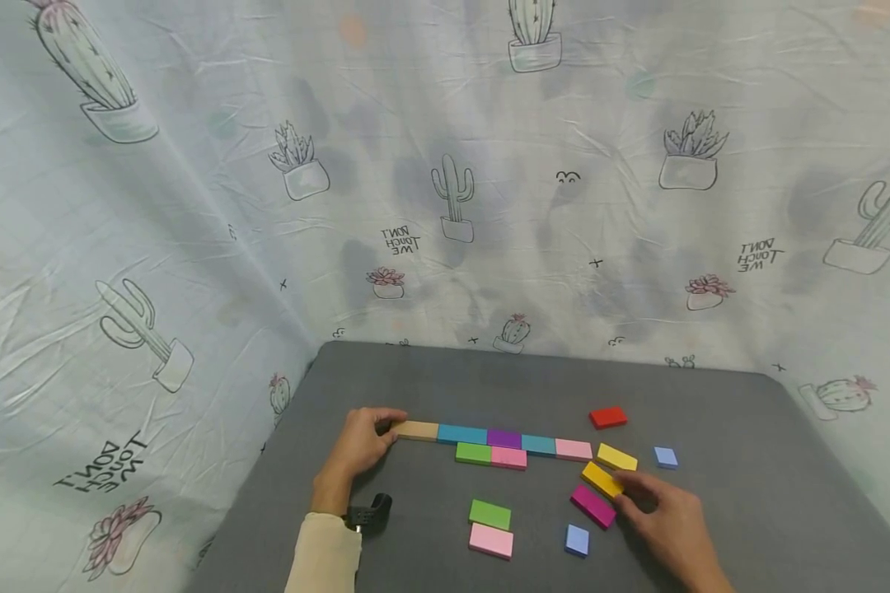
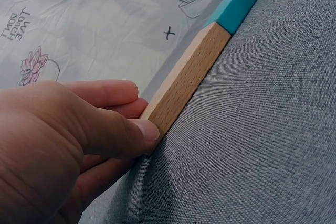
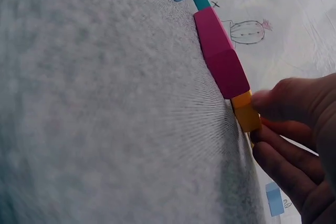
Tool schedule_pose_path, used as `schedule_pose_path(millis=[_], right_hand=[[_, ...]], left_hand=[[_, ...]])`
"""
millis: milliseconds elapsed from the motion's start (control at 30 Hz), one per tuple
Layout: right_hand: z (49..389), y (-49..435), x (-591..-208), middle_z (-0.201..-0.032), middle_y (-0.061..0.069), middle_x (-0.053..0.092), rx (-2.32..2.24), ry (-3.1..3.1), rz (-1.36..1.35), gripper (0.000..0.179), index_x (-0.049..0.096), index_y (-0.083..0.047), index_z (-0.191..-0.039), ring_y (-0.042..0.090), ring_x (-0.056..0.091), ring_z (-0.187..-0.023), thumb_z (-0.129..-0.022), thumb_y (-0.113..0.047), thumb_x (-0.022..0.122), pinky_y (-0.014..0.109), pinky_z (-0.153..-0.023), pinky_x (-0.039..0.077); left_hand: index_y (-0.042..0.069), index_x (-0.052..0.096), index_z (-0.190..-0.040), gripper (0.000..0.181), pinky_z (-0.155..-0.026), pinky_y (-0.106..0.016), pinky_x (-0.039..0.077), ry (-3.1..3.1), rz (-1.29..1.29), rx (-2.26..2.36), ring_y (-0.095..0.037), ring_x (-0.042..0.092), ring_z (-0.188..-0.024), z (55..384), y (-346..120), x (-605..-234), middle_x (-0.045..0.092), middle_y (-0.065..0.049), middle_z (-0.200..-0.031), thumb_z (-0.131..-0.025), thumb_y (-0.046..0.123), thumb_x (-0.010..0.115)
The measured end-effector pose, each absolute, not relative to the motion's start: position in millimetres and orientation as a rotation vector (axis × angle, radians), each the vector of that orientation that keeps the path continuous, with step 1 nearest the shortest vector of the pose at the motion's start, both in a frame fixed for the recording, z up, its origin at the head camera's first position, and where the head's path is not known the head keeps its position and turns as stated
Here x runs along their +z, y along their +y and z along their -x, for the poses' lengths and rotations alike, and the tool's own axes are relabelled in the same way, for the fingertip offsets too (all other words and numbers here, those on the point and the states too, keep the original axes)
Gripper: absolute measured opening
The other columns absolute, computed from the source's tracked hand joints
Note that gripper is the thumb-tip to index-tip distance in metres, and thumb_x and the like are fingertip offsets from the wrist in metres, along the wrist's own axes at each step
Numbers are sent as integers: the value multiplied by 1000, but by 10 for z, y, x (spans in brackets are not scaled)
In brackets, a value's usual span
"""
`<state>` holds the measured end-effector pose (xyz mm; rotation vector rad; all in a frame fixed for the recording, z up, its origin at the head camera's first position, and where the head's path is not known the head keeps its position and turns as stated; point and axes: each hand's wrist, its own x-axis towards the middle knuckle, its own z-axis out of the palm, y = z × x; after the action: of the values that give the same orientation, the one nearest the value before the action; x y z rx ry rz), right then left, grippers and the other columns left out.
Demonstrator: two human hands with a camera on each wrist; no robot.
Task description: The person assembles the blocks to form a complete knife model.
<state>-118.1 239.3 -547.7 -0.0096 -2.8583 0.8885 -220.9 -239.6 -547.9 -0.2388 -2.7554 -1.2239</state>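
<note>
left hand (image 1: 359, 445) pinches the plain wooden block (image 1: 416, 430) at the row's (image 1: 504, 439) left end; right hand (image 1: 667, 515) grips a yellow block (image 1: 601, 479) just right of the row. several blocks judged unplaced.

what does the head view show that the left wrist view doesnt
Only the head view shows the right hand pinching a yellow block beside a magenta block, the red block, loose green and pink blocks, and the full row.

Only the left wrist view shows the wood grain of the natural wooden block and the thumb against its end.

Both show the left hand at that block, the teal block next in the row, the grey mat and the cactus-print cloth.
</note>
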Motion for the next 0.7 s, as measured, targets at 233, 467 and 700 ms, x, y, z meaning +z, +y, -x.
schedule_pose_path(millis=[233,467,700], right_hand=[[1193,2362,-5458,-117,11,82,897,-2865,17,37,80,-8,-125,31,76,-107,-90,-10,91,62,-101,61],[1197,2315,-5351,-116,14,82,866,-2786,-22,35,81,-6,-124,35,77,-107,-90,-5,89,63,-98,62],[1253,2089,-5157,-115,6,84,916,-2669,-239,37,83,-9,-122,26,80,-102,-87,0,89,50,-90,67]], left_hand=[[11,85,-117,31,-102,-51,63,-2755,238,-1224,-26,78,-114,2211,-2409,-5472,83,-3,-116,-92,-8,82],[11,85,-117,31,-101,-51,63,-2760,242,-1214,-26,78,-114,2210,-2419,-5473,83,-3,-116,-92,-8,82],[9,85,-117,31,-100,-51,64,-2754,244,-1223,-26,79,-113,2200,-2416,-5456,83,-4,-116,-92,-8,82]])
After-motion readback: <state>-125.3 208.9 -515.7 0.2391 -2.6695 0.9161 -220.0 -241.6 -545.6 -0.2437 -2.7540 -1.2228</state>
